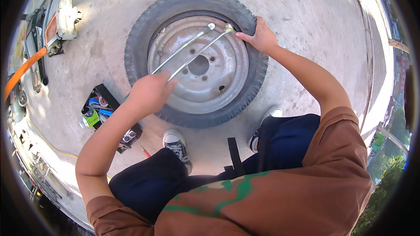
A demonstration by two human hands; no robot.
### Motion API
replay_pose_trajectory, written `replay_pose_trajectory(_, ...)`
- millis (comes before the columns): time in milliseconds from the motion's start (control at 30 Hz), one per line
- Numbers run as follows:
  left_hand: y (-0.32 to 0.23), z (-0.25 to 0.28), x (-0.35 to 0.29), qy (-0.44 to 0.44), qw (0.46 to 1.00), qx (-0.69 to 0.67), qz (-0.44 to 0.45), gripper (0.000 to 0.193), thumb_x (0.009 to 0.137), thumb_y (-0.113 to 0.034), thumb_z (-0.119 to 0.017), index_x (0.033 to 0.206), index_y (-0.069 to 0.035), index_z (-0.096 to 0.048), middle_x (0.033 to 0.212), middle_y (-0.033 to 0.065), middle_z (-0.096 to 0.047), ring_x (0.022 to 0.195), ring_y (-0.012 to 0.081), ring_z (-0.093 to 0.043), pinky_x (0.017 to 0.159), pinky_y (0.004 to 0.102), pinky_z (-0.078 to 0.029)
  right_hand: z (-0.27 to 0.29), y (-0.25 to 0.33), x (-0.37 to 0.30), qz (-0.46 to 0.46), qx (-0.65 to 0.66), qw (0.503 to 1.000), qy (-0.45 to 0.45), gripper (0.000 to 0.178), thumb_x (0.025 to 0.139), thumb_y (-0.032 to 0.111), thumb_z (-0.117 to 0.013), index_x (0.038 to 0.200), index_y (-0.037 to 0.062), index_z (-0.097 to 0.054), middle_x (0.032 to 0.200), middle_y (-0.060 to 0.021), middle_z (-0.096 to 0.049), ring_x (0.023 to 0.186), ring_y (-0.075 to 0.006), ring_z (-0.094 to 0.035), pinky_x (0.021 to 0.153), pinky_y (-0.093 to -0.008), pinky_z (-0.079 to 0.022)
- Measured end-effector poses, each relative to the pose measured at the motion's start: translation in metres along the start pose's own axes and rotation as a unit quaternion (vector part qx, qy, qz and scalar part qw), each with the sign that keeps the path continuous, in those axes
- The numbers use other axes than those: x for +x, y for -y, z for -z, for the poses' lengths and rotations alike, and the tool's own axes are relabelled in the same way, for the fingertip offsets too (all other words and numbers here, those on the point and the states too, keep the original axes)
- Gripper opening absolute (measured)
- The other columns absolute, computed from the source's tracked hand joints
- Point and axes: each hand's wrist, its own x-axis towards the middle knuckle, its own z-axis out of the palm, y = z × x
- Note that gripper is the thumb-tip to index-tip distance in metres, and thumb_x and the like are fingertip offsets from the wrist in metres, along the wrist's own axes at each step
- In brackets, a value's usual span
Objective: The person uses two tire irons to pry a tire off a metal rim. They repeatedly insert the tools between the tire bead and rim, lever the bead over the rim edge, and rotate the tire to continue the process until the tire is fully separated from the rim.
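A black tyre (144,22) lies flat on the ground around a grey steel wheel rim (227,67) with a round centre hole and bolt holes. My left hand (151,91) is closed around the near ends of two long metal tyre levers. One tyre lever (181,49) slants across the rim, its flattened tip over the far part. The other tyre lever (201,53) runs alongside, its tip at the tyre's inner edge at the far right. There my right hand (262,39) grips the tyre's side, thumb on the sidewall, fingers at the tread and partly hidden.
A black open toolbox (105,94) with tape and small items stands left of the tyre, partly behind my left forearm. A floor jack (61,22) with an orange handle (26,72) is at the far left. My shoes (176,144) are near the tyre. A red-handled tool (145,152) lies beside them.
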Motion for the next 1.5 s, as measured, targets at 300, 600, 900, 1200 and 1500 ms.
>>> replay_pose_trajectory(300, -0.025, 0.026, 0.002, 0.041, 0.999, -0.008, -0.010, 0.027, 0.104, -0.027, -0.055, 0.095, -0.002, -0.055, 0.074, 0.0258, -0.061, 0.077, 0.0492, -0.061, 0.068, 0.0554, -0.046, 0.003, -0.015, 0.002, 0.039, -0.028, 0.999, -0.006, 0.103, 0.079, 0.080, -0.065, 0.131, -0.0067, -0.047, 0.122, -0.0243, -0.065, 0.110, -0.0350, -0.068, 0.088, -0.0426, -0.057)
replay_pose_trajectory(600, 0.027, -0.047, -0.001, 0.010, 0.996, -0.084, 0.006, 0.023, 0.104, -0.026, -0.058, 0.100, -0.003, -0.058, 0.074, 0.0219, -0.062, 0.065, 0.0428, -0.058, 0.064, 0.0454, -0.050, -0.006, -0.020, 0.005, 0.061, -0.029, 0.997, -0.028, 0.099, 0.079, 0.079, -0.066, 0.128, -0.0051, -0.047, 0.122, -0.0235, -0.064, 0.108, -0.0349, -0.068, 0.087, -0.0428, -0.058)
replay_pose_trajectory(900, -0.003, -0.096, -0.019, 0.082, 0.933, -0.342, 0.073, 0.024, 0.110, -0.026, -0.049, 0.095, -0.008, -0.048, 0.066, 0.0009, -0.052, 0.047, 0.0075, -0.047, 0.041, 0.0249, -0.038, -0.003, -0.020, 0.007, 0.054, -0.024, 0.998, -0.024, 0.099, 0.080, 0.079, -0.067, 0.124, -0.0071, -0.048, 0.115, -0.0254, -0.066, 0.104, -0.0369, -0.069, 0.088, -0.0428, -0.057)
replay_pose_trajectory(1200, -0.195, -0.259, 0.008, -0.028, 0.678, -0.733, 0.054, 0.021, 0.112, -0.025, -0.043, 0.103, -0.006, -0.041, 0.075, 0.0045, -0.055, 0.054, 0.0097, -0.052, 0.048, 0.0268, -0.046, -0.011, -0.022, 0.008, 0.054, -0.041, 0.997, -0.033, 0.103, 0.081, 0.079, -0.065, 0.131, -0.0089, -0.045, 0.120, -0.0265, -0.065, 0.111, -0.0388, -0.067, 0.092, -0.0430, -0.056)
replay_pose_trajectory(1500, -0.273, -0.315, 0.072, -0.136, 0.772, -0.617, 0.062, 0.022, 0.109, -0.022, -0.047, 0.110, -0.003, -0.037, 0.073, 0.0081, -0.058, 0.061, 0.0182, -0.061, 0.057, 0.0357, -0.051, 0.001, -0.020, -0.001, 0.086, -0.055, 0.993, -0.067, 0.086, 0.087, 0.067, -0.068, 0.120, -0.0102, -0.051, 0.118, -0.0283, -0.063, 0.114, -0.0387, -0.064, 0.096, -0.0437, -0.054)
